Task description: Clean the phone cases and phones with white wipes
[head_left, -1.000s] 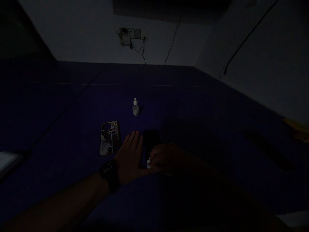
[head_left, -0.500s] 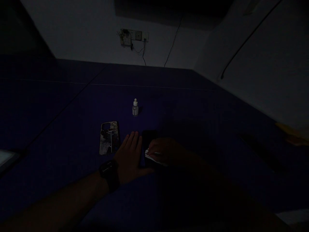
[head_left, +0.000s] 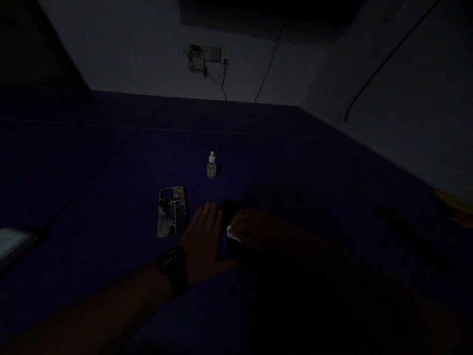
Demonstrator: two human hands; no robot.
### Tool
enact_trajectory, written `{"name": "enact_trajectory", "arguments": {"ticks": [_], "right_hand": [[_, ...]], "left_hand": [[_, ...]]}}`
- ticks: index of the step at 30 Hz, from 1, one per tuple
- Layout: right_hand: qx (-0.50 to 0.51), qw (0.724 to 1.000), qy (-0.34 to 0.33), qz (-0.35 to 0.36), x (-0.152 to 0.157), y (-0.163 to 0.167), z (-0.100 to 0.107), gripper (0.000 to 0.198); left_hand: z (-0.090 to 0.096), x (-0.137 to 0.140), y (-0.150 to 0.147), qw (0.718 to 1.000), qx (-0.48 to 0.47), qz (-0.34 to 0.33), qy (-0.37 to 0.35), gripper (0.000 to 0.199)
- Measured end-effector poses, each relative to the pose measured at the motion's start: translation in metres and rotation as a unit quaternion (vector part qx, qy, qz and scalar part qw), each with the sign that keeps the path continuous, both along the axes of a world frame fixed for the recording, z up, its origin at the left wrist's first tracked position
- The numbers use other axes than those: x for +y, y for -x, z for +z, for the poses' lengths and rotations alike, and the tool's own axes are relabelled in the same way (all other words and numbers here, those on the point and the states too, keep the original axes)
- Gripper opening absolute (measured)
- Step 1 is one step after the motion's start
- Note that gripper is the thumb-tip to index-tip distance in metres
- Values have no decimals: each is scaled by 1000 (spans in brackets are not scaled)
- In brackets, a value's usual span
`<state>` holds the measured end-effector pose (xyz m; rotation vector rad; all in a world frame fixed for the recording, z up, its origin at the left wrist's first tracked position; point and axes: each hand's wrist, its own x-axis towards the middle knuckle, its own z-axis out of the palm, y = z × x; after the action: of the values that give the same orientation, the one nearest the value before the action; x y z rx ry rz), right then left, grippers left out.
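Note:
My left hand (head_left: 202, 244), with a dark watch (head_left: 173, 266) on its wrist, lies flat with fingers stretched. Its thumb and side rest along a dark flat rectangle, seemingly a phone (head_left: 230, 207), whose near part is lost in shadow. Over that rectangle my right hand (head_left: 254, 226) is closed on a crumpled white wipe (head_left: 233, 233), pressed down against the surface. Left of my left hand lies a phone case (head_left: 172, 217) with a picture print and a camera cutout. Farther off, a small dropper bottle (head_left: 211, 168) with a white top stands upright.
The room is very dim. A dark blue floor or mat (head_left: 121, 172) reaches to the wall sockets (head_left: 210, 54) with hanging cables. A pale, lit object (head_left: 15, 241) lies at the left edge, and a yellowish thing (head_left: 454, 202) at the right.
The whole view has shifted slightly, so things appear a little farther right. My right hand has moved slightly with the wipe, of which less shows now. My left hand stays in place.

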<state>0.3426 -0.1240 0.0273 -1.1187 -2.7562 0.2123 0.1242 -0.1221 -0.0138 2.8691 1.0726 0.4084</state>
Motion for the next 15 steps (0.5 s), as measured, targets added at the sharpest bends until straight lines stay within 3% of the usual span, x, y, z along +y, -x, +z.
{"name": "enact_trajectory", "arguments": {"ticks": [3, 11, 15], "right_hand": [[10, 1000, 2, 15, 0, -3, -1, 21], [42, 997, -16, -61, 57, -10, -3, 18], [49, 997, -17, -62, 51, -7, -7, 17]], "left_hand": [[1, 0, 0, 1000, -6, 5, 0, 119], [-1, 1, 1, 1000, -3, 0, 0, 123], [0, 1, 1, 1000, 0, 1, 4, 124]]}}
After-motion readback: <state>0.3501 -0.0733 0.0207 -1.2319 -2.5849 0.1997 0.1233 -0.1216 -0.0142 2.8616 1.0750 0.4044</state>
